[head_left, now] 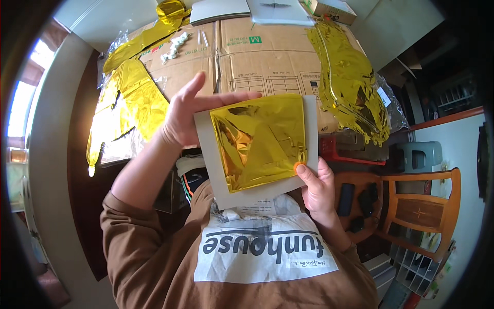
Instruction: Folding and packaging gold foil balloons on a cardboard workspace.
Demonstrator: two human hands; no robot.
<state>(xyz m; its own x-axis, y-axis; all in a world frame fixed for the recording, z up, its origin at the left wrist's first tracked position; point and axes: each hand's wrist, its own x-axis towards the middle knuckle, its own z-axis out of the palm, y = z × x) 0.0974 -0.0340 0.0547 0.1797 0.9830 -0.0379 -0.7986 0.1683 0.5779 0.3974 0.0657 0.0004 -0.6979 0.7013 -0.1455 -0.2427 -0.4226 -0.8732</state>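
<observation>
A grey card (207, 154) is held up in front of my chest, slightly tilted. Flat on it lies a folded, shiny gold foil balloon (265, 147). My right hand (320, 188) grips the card's lower right side, its thumb pressing on the foil's corner and its fingers behind. My left hand (186, 110) is at the card's upper left, thumb raised and index finger stretched along the top edge. Its other fingers are partly hidden behind the card.
Flattened cardboard (242, 56) covers the table. Gold foil balloons lie at left (136, 92) and right (350, 77). White clustered pieces (175, 47) and clear straws (202, 37) sit between them. A paper stack (218, 11) is at the back; a wooden chair (422, 206) stands right.
</observation>
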